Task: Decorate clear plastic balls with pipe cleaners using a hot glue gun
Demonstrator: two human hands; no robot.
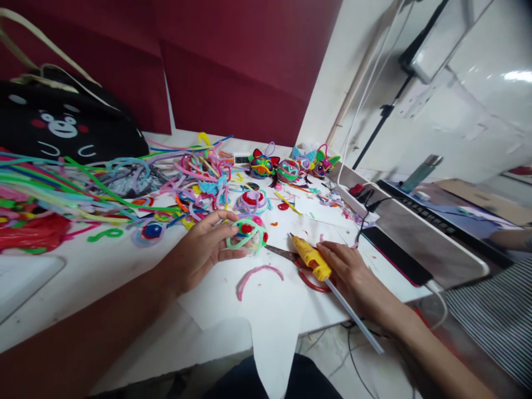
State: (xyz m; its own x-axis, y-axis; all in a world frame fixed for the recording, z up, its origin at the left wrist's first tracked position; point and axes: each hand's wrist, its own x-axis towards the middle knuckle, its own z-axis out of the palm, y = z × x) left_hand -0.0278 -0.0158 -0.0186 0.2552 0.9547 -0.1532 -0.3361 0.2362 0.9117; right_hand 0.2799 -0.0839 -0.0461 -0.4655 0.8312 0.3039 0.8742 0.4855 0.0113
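My left hand [208, 246] pinches a small round ornament [248, 235] wrapped in pale green pipe cleaner, with red, blue and pink pieces on it. On the right, my right hand [349, 271] is closed at the side of a yellow hot glue gun [310, 256]; its handle is hidden by the hand. A long clear glue stick [353, 316] juts from the gun's rear. Under the gun lie orange-handled scissors [313, 280], blades pointing left toward the ornament. A curved pink pipe cleaner strip [260, 272] rests on white paper between my hands.
Loose pipe cleaners [91, 185] pile up on the left before a black bag [66, 122]. Several finished ornaments [286, 170] stand at the back. A phone [397, 256] with a cable lies at right, beside a raised grey ledge [432, 238]. Another person's arm [509, 239] shows far right.
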